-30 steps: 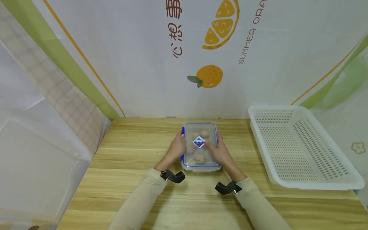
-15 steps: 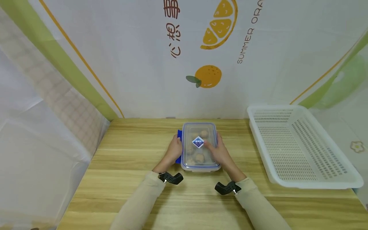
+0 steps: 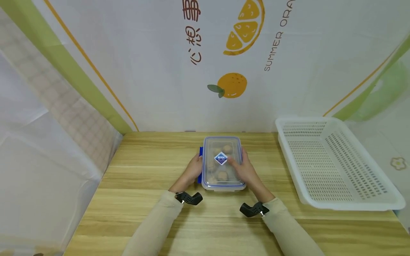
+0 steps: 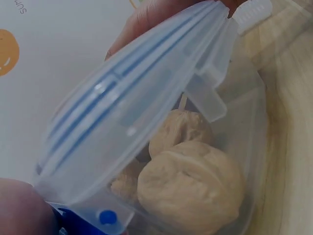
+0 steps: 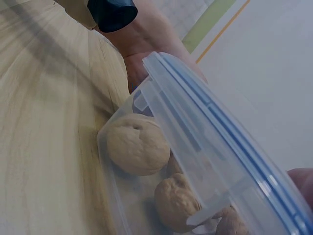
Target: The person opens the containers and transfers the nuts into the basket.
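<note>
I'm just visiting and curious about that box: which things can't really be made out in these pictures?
- How many walnuts are in the clear box: in the head view the lid blurs them; the wrist views cut them off.
- The label print: too small.
- The left hand fingertips: hidden behind the box's side.
- The white basket: its right corner is cut off by the edge.

A wooden desk point(image 3: 134, 199) is shown against a white backdrop point(image 3: 153, 71) printed with an orange point(image 3: 231, 85), an orange slice point(image 3: 245, 26) and lettering. A white perforated basket point(image 3: 336, 163) is placed at the desk's right edge.
</note>
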`<state>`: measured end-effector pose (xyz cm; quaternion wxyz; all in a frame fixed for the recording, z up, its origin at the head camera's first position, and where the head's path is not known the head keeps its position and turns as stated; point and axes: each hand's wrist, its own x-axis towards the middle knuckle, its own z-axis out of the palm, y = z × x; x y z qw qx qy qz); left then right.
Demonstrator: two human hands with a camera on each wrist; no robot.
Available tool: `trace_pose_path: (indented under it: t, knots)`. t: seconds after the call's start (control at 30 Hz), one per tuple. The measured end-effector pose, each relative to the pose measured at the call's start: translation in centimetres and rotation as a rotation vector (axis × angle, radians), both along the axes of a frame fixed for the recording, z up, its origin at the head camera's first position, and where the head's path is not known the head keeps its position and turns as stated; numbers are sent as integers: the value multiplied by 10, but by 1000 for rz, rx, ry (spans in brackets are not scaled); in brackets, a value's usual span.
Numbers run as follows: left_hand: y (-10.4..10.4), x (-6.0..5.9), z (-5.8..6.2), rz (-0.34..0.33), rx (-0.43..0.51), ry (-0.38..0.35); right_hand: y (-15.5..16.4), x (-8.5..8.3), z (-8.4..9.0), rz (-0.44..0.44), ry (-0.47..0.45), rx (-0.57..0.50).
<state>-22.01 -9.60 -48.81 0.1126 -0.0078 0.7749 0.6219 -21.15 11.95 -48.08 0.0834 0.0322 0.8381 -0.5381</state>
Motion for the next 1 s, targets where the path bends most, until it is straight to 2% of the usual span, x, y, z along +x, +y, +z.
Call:
trace_pose_path:
  t: [0.3,0.5,0.6,0.8,1.0]
  knots:
    - [0,-2,-9,99,-23,68,1,0,1,0,4,-13]
    - [1,-3,-9,134,-67,95,1,-1,2,-5,-2,-13]
    - [0,-3,-6,127,-87,86,1,-2,2,-5,-14,-13]
    - [-4,-5,0,51,-148,78,3,-4,3,21,-10,-28]
    - [-14,-9,15,27,-187,33,12,-6,14,84,-49,-14]
